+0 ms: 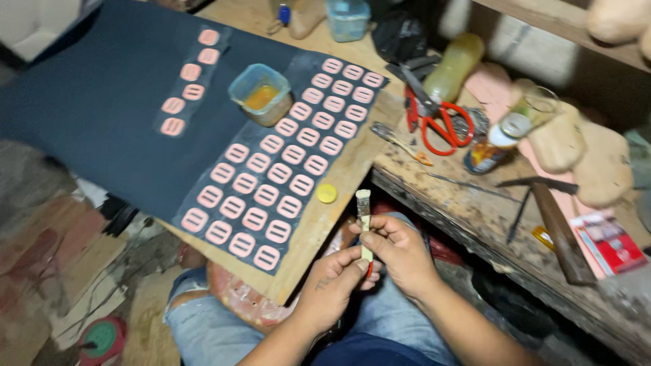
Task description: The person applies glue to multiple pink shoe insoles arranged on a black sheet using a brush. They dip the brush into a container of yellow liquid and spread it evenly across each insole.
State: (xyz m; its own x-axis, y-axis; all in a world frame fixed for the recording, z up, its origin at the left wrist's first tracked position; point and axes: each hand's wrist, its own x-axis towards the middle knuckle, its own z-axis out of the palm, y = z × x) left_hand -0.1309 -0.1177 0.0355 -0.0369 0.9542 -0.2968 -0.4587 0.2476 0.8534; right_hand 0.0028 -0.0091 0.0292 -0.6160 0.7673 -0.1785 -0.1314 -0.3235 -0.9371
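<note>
Holding a small brush (365,220) between them, both hands (369,261) sit low in the middle of the view, just above the person's lap in blue jeans (203,325). The left hand (332,285) is closed around the lower end of the pale handle, thumb pressed along it, and the right hand (401,252) pinches the handle a little higher with curled fingers. The brush stands nearly upright, its long axis running from the hands up and away from the body, with the bristle tip (363,195) pointing toward the board edge.

Just beyond that tip lies a wooden board (319,230) carrying a dark sheet (102,102) covered in rows of small pink buckle-shaped pieces (271,183). These lie up and to the left of the hands, so the left hand is the nearer one to them. A yellow cap (327,193) rests on the board close to the bristles. Farther up the sheet stands a clear blue tub (261,93) with amber liquid inside, well apart from the brush.

To the right, the worn tabletop (475,217) holds red-handled scissors (441,125), a hammer (553,220) and a bottle (454,66).
</note>
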